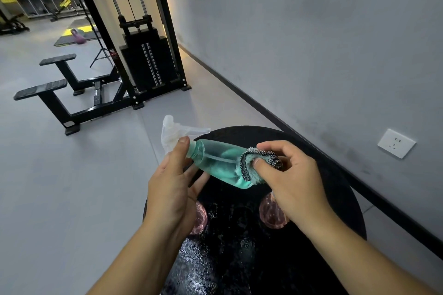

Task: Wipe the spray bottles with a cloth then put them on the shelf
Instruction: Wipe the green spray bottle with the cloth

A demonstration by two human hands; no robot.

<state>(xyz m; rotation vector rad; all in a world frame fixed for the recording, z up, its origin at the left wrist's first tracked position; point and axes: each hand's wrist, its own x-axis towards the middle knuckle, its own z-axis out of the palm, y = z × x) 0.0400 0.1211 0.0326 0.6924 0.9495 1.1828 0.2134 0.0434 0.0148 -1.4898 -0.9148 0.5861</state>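
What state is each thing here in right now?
Teal bottle: held tilted above the table, being wiped.
Cloth: bunched against the bottle's base.
Left hand: grips the bottle's neck.
Right hand: pinches the cloth.
Two pink bottles: standing on the table.
Table: wet, with droplets.

The teal spray bottle (pixel 217 163) was clear, smooth plastic with a frosted, milky trigger head (pixel 175 132). The cloth (pixel 254 165) looked like fuzzy microfibre with a woven black-and-white edge. The round table (pixel 330 175) was glossy black, with speckly glints near the front. The two pink bottles (pixel 273 215) were see-through plastic too. The weight machine (pixel 148 64) was black painted metal, the wall (pixel 311 43) matt grey and a bit smudgy.
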